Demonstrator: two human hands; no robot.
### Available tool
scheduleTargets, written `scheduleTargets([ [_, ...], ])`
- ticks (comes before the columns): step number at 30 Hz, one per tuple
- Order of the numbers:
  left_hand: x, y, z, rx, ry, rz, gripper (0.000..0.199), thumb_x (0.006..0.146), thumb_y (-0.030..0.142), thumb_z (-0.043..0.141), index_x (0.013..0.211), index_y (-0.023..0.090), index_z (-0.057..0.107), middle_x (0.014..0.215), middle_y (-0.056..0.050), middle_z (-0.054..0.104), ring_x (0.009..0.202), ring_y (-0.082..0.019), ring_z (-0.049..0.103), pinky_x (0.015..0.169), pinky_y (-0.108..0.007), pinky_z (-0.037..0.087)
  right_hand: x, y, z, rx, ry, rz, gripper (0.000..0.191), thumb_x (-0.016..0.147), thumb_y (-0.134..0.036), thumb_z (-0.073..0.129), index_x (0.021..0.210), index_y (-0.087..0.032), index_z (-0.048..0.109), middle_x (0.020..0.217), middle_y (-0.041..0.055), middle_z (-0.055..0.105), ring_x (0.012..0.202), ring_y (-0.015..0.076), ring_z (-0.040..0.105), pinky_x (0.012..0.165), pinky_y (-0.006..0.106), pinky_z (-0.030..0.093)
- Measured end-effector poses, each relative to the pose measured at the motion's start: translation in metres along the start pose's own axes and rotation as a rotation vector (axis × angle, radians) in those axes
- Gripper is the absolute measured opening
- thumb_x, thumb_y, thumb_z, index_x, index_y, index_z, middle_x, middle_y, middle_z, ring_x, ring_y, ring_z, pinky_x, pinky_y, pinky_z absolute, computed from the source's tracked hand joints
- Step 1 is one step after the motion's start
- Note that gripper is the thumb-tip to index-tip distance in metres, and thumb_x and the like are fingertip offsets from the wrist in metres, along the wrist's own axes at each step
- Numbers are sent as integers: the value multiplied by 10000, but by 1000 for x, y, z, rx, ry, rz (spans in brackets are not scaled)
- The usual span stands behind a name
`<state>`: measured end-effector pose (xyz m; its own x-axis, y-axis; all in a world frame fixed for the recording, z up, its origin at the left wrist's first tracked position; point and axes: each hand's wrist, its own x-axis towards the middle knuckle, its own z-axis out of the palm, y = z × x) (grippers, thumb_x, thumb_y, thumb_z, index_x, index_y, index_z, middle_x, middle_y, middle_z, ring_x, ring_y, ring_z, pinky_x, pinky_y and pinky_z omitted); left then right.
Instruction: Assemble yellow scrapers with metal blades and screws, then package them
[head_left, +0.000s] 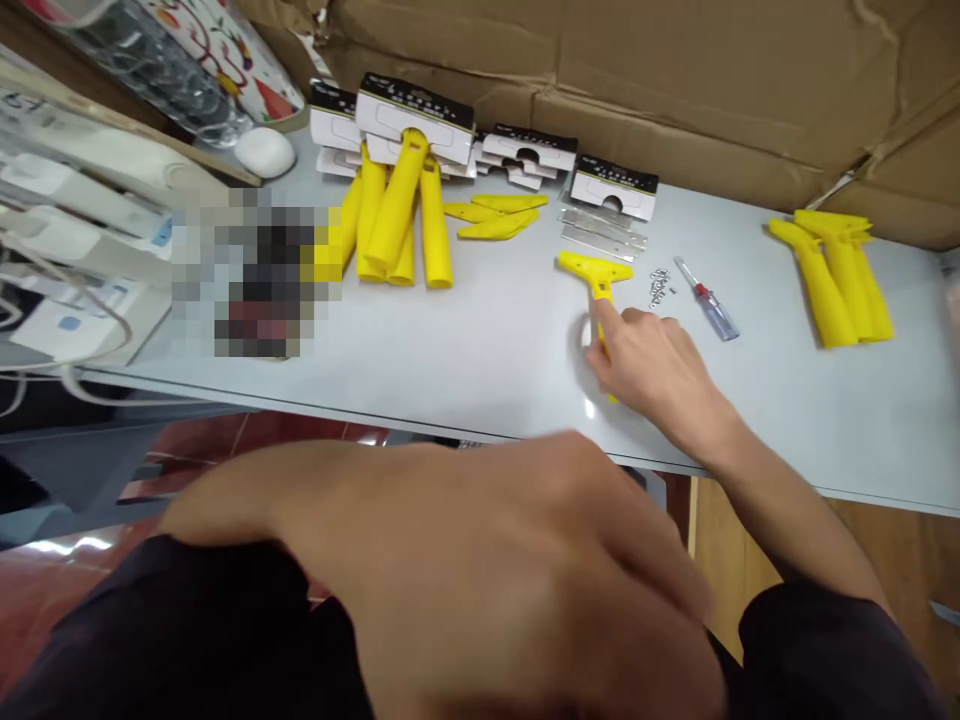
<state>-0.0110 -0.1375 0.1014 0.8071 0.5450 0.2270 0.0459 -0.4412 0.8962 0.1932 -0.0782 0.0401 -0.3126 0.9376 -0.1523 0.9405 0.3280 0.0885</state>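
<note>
My right hand (652,370) is closed around the handle of a yellow scraper (595,268), whose wide head points away from me on the table. My left hand (525,570) looms large and blurred close to the camera, its back turned up and its fingers hidden. Just right of the scraper head lies a small pile of screws (659,287). A screwdriver (705,300) with a clear handle rests beside them. Behind the scraper head are flat metal blades (604,235) and thin yellow plastic pieces (499,215).
Several yellow handles (397,210) lean on black-and-white packaging cards (416,110) at the back left. More yellow scraper bodies (832,280) lie at the right. Cardboard (675,90) walls the table's back. White devices with cables (82,220) and a white egg-shaped object (265,152) stand left.
</note>
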Motion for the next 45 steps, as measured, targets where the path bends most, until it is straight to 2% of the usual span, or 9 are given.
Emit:
scheduleTargets([
  [3, 35, -24, -39, 98, 159, -58, 335, 995, 420, 550, 729, 362, 745, 756, -8, 740, 770, -244, 762, 755, -465, 676, 2, -4, 0, 42, -37, -12, 334, 1029, -234, 436, 1248, -166, 679, 940, 160, 776, 718, 311, 712, 621, 397, 478],
  [6, 63, -83, -71, 361, 417, -64, 410, 1080, 496, 440, 870, 268, 709, 1012, -30, 773, 1052, -256, 763, 1019, -510, 609, 2, 10, -5, 85, 32, -26, 442, 1074, -435, 478, 1363, -153, 656, 983, 176, 779, 763, 342, 727, 669, 436, 512],
  [10, 70, -168, -107, 679, 493, -195, 591, 1061, 742, 419, 1088, 223, 702, 1302, -68, 743, 1314, -274, 632, 1218, -521, 462, 14, 72, -10, 342, 264, 52, 489, 1051, -504, 561, 1393, -175, 680, 962, 131, 786, 898, 319, 744, 876, 483, 551],
  [15, 63, -218, -118, 635, 596, -305, 698, 1086, 749, 269, 1354, 240, 666, 1502, -90, 681, 1449, -293, 562, 1279, -531, 384, 44, 157, 13, 1093, 422, 105, 632, 1142, -525, 187, 1567, -160, 480, 1575, 237, 604, 1346, 264, 665, 986, 452, 563],
  [26, 67, -214, -91, 743, 480, -287, 397, 1042, 316, 479, 1268, 188, 779, 1480, -129, 720, 1465, -332, 605, 1274, -571, 424, 57, 165, 51, 1385, 432, 174, 599, 1039, -691, 340, 1332, -245, 613, 1508, 180, 677, 1423, 296, 650, 1117, 588, 559],
  [33, 68, -201, -86, 739, 619, -228, 386, 1106, 346, 419, 1290, 233, 740, 1473, -98, 724, 1495, -264, 573, 1266, -528, 440, 56, 169, 51, 1412, 389, 189, 603, 1060, -645, 292, 1354, -234, 621, 1538, 183, 659, 1403, 321, 660, 1077, 616, 583],
  [38, 62, -184, -84, 691, 717, -181, 296, 1060, 340, 480, 1130, 242, 750, 1121, -74, 827, 1065, -233, 760, 995, -412, 589, 48, 162, 54, 1145, 536, 209, 377, 991, -543, 584, 1158, -233, 717, 1169, 134, 796, 1091, 297, 764, 940, 531, 631],
  [41, 57, -177, -79, 701, 689, -205, 219, 997, 350, 559, 969, 233, 742, 587, 21, 620, 582, -176, 619, 676, -340, 531, 39, 153, 46, 749, 690, 283, 291, 980, -477, 597, 950, -234, 755, 735, 41, 699, 696, 234, 671, 761, 444, 591],
  [45, 53, -168, -70, 691, 558, -122, 224, 961, 317, 577, 816, 217, 715, 496, 48, 505, 477, -146, 510, 593, -318, 441, 29, 138, 35, 540, 693, 166, 244, 965, -406, 599, 865, -248, 757, 549, -34, 540, 524, 169, 502, 647, 348, 481],
])
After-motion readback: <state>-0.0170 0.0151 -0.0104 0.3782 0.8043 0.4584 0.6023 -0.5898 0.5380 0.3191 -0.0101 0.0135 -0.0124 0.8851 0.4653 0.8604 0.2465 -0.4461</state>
